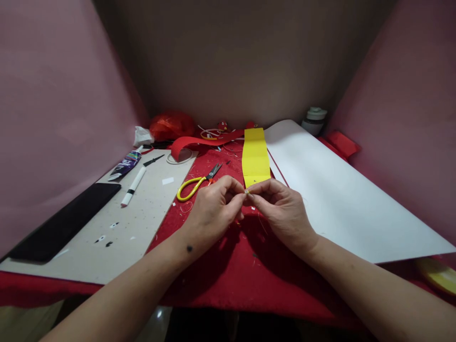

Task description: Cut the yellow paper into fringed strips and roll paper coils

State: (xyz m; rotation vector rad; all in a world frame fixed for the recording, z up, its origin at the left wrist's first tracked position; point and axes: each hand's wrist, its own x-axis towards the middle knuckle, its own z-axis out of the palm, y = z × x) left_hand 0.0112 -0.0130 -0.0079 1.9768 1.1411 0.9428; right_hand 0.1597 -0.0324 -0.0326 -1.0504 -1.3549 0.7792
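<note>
The near end of the long yellow ribbed paper strip goes behind the fingertips of the left hand and the right hand, so that end is hidden. There the fingertips pinch a tiny pale bit, too small to tell what it is. Both arms run off the bottom edge. Far right of the strip and nearer, a round yellow thing is cut by the right edge. Right of the strip's far end, the big white paper sheet hides the bottom of a grey jar with a pale lid. Just left of that far end sit little red and white bits, too small to tell.
</note>
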